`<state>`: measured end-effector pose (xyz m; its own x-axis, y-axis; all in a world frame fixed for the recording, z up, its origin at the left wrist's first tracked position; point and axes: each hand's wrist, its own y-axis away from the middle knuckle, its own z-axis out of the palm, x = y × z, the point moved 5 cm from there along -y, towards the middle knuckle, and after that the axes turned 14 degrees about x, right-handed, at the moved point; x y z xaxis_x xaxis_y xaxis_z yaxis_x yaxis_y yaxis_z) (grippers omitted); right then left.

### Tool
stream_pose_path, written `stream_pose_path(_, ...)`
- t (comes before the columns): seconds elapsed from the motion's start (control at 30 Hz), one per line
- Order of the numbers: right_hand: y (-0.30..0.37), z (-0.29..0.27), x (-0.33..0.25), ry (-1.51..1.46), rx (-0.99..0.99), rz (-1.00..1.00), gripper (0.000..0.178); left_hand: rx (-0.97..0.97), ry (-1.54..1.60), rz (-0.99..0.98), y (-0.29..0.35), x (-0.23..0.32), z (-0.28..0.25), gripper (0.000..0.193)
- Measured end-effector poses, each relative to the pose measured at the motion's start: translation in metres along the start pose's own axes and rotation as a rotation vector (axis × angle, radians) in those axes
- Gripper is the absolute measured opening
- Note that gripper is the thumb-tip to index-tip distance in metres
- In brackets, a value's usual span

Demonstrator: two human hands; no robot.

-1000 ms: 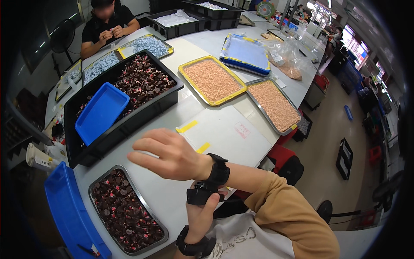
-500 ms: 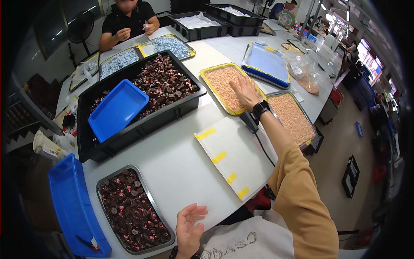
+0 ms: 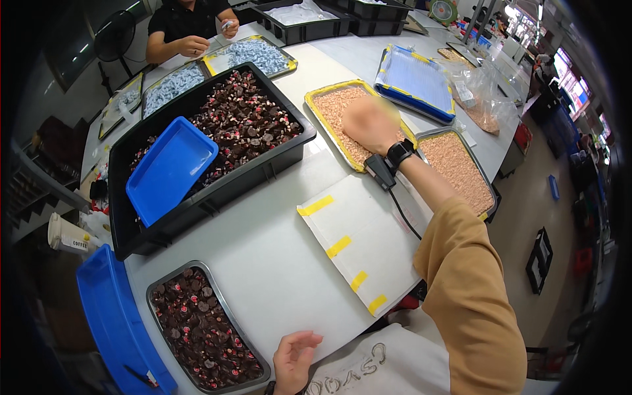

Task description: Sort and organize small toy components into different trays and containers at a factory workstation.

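My right hand point(image 3: 372, 124) reaches out over a yellow-taped tray point(image 3: 315, 113) of small pale orange pieces. It is at the pieces, but its fingers are smeared, so I cannot tell whether any are held. Near the table's front edge, my left hand point(image 3: 295, 361) is empty, thumb and loosely bent fingers apart. To its left lies a metal tray point(image 3: 212, 276) filled with dark brown and pink-red pieces. A second tray of pale orange pieces point(image 3: 457, 168) sits beside my right wrist. A white board with yellow tape strips point(image 3: 359, 237) lies below my right forearm.
A large black crate point(image 3: 263, 174) of dark pieces holds a blue tray point(image 3: 172, 168). Another blue bin point(image 3: 112, 316) stands at the left edge. Stacked blue trays point(image 3: 415, 82) and a clear bag point(image 3: 484, 99) lie farther right. Across the table, a person point(image 3: 191, 36) works near blue-grey pieces.
My right hand's spread fingers have become blurred over the same tray. My left hand has moved slightly down and right. The whole view has shifted a little.
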<state>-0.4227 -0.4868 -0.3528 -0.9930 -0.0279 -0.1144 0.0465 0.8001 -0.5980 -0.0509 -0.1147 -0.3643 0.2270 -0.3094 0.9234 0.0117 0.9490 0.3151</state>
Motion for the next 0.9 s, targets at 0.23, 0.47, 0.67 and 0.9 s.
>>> stream_pose_path(0.23, -0.004, -0.005, -0.008, -0.053, 0.139, -0.137, 0.036, 0.067, 0.032, 0.021, -0.003, -0.001, -0.005, 0.029)
stream_pose_path(0.47, -0.008, -0.012, 0.001, -0.005, -0.002, -0.004, 0.032, 0.017, 0.037, 0.019, -0.005, -0.018, -0.015, 0.035)
stream_pose_path(0.67, -0.014, -0.013, -0.006, -0.061, -0.062, 0.189, 0.035, 0.128, 0.068, 0.098, -0.003, -0.012, -0.019, 0.021)
stream_pose_path(0.9, -0.034, -0.005, 0.018, -0.423, 0.056, 0.453, 0.037, 0.072, 0.102, 0.112, -0.004, -0.002, -0.014, 0.023)
